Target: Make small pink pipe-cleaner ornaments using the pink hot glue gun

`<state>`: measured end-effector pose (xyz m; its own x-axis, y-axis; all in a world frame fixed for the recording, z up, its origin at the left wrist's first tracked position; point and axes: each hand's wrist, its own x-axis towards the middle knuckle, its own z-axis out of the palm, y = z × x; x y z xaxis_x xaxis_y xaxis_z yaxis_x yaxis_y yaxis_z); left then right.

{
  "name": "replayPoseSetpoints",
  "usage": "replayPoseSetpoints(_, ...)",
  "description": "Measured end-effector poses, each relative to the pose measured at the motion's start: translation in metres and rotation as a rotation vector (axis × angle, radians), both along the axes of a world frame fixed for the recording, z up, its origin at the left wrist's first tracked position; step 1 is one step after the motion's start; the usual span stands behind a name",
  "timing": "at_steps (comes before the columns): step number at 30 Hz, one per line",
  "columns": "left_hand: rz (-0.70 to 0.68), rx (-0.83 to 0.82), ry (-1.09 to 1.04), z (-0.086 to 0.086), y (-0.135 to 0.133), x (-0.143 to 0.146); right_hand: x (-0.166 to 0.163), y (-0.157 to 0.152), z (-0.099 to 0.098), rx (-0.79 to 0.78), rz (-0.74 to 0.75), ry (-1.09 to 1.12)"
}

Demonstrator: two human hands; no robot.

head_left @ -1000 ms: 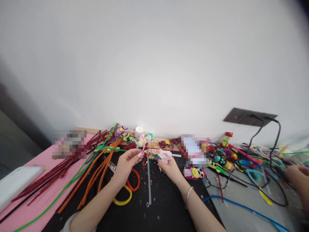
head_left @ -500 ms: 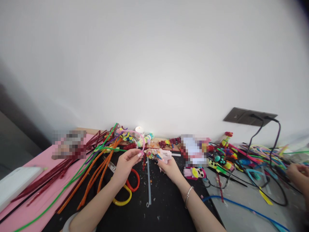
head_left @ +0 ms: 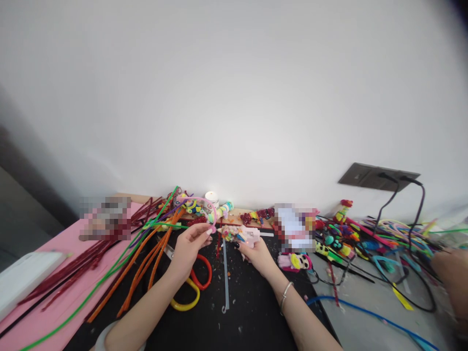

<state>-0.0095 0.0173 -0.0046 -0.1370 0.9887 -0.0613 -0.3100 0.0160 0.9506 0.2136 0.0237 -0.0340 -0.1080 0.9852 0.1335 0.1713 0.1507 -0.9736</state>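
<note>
My left hand (head_left: 189,247) pinches one end of a pink curved hoop (head_left: 204,204) that arches up and back over the far clutter. My right hand (head_left: 256,253) is closed round a pale pink glue gun (head_left: 242,234) covered in coloured stickers, its tip pointing left at the hoop's held end. The two hands are a few centimetres apart above a black mat (head_left: 234,312). A bracelet (head_left: 285,293) sits on my right wrist.
Red and yellow scissors (head_left: 195,287) lie under my left wrist. Orange, green and dark red pipe cleaners (head_left: 120,265) fan out to the left on a pink sheet. Cables and colourful craft pieces (head_left: 351,243) crowd the right. Another person's hand (head_left: 451,273) is at the right edge.
My left hand has shifted slightly left and up with the hoop end. The other person's hand at the right edge has moved a little. My right hand stays put.
</note>
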Motion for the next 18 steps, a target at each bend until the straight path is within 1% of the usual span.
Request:
replayPoseSetpoints(9,0.019,0.009,0.055,0.0049,-0.0006,0.0005,-0.0005,-0.0007,0.0007,-0.007,0.019,-0.004)
replayPoseSetpoints(13,0.029,0.009,0.036,0.0040,0.0003,-0.0006,-0.0022,-0.0019,-0.0031,-0.026,0.021,-0.075)
replayPoseSetpoints(16,0.056,0.011,0.005,0.0024,0.0020,-0.0022,-0.0020,-0.0036,-0.0036,0.065,-0.007,-0.174)
replayPoseSetpoints(18,0.074,0.013,-0.007,0.0009,0.0034,-0.0030,0.0002,-0.0044,-0.0017,0.169,-0.062,-0.316)
